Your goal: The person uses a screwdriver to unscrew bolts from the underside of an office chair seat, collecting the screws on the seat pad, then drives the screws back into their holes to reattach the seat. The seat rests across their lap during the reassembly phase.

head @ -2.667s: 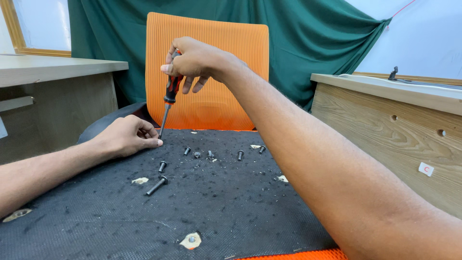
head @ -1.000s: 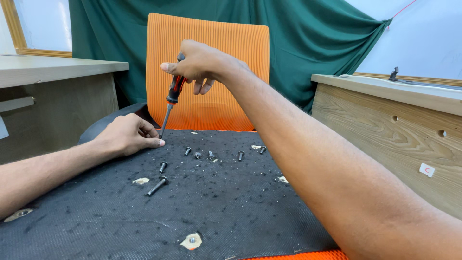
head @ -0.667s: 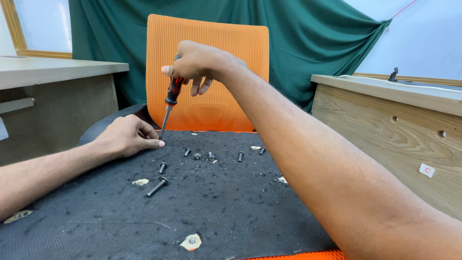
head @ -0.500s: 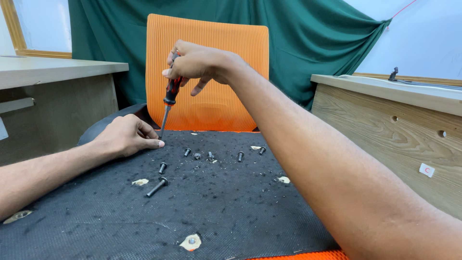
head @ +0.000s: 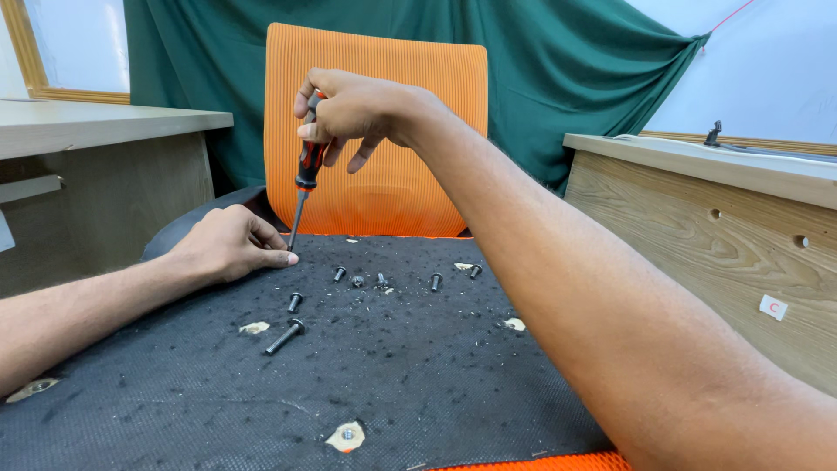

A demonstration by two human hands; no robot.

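Over the black seat pad (head: 418, 375), right hand (head: 349, 109) wrapped tight round the red-and-black screwdriver (head: 305, 170), shaft nearly upright, tip down at the left fingertips. Left hand (head: 228, 249) resting on the pad, fingers pinched shut at the tip, whatever sits between them too small to make out. Looks like a screw being driven or started at that spot. Loose bolts (head: 288, 331) scattered just beside, more near the orange backrest (head: 384, 131). Next up, by the look of it: steady downward pressure, shaft kept vertical, left fingers guiding without slipping.
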